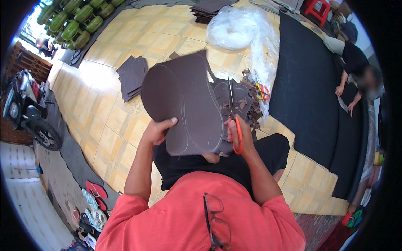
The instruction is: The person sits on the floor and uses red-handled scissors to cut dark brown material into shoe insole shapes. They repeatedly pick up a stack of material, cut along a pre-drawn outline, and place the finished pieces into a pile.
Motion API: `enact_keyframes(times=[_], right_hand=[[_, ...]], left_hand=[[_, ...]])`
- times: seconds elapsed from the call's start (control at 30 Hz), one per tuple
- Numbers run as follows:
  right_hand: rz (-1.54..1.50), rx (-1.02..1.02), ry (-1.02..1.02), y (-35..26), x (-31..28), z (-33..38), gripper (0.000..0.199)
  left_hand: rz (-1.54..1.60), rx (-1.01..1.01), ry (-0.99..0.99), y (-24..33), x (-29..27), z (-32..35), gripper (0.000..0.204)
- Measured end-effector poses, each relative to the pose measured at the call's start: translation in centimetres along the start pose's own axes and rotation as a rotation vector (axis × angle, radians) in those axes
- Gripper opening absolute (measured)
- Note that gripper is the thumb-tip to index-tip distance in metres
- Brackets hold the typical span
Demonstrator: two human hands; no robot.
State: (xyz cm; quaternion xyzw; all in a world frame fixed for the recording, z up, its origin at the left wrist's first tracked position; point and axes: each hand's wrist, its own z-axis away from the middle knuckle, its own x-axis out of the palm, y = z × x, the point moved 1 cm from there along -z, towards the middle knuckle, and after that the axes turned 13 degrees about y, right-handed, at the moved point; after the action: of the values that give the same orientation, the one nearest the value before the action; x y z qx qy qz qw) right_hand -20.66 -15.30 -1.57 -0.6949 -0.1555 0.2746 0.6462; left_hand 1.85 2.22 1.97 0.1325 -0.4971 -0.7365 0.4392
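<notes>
A dark brown sheet with pale sole-shaped outlines drawn on it is held up over my lap. My left hand grips its lower left edge, thumb on top and fingers underneath. In my right hand is a pair of scissors with orange handles, blades pointing away from me, just right of the sheet's right edge. Behind the blades lie more marked brown pieces and small brown offcuts on the floor.
A stack of cut brown sheets lies left of the held sheet. Clear plastic wrap and another brown stack are farther off. Orange-and-yellow-handled scissors rest by the offcuts. At right, a person handles a small piece over black sheeting.
</notes>
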Motion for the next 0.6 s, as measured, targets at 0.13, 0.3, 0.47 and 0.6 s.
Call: enact_keyframes(times=[0.13,0.3,0.47,0.6], right_hand=[[0.102,-0.127,0.068,0.7,0.4,-1.4,0.031],[0.110,-0.140,0.090,-1.1,0.4,-1.9,0.024],[0.118,-0.239,0.096,-1.4,0.1,-1.9,0.024],[0.099,-0.280,0.080,-2.2,-0.2,-1.6,0.026]], left_hand=[[-0.042,-0.085,-0.046,-1.8,0.1,0.5,0.054],[-0.103,-0.115,-0.084,-2.3,0.2,1.0,0.056],[-0.137,-0.130,-0.094,-1.8,0.3,1.1,0.059],[-0.151,-0.116,-0.069,-1.7,0.0,1.1,0.061]])
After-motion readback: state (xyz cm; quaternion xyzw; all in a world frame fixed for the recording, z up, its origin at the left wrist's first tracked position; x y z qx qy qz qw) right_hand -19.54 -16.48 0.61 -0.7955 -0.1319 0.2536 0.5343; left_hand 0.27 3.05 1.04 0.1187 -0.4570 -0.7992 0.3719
